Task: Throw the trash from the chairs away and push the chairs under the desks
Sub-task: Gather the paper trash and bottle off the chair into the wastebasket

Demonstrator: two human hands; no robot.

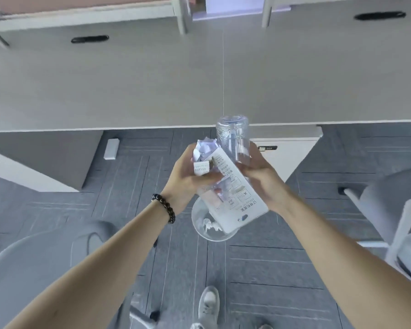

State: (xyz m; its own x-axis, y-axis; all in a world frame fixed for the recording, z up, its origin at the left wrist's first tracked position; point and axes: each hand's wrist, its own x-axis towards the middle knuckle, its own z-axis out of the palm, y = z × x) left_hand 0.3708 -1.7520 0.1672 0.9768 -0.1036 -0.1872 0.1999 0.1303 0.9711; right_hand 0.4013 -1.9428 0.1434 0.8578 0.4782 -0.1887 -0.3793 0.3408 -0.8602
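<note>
Two hands hold a small bunch of trash in the air, over the grey floor and just in front of the edge of the long pale counter. The trash is four things. There is a ball of crumpled paper, white with a bit of purple. There is a flat white box with small black print on it. There is a clear bottle that you can see right through. There is a clear round dish with little white scraps in it. The white box is long and tilted. One end points up toward the crumpled paper and the other end points down and to the right, and its print is upside down. The clear bottle points away from the person, with its far end over the counter edge. The clear round dish sits under the low end of the white box. The left hand, with a bead bracelet on its wrist, has its fingers curled around the crumpled paper and onto the white box. The right hand is wrapped around the side of the clear bottle. I cannot tell which hand holds the clear round dish. A grey chair is at the left and a white chair is at the right.
</note>
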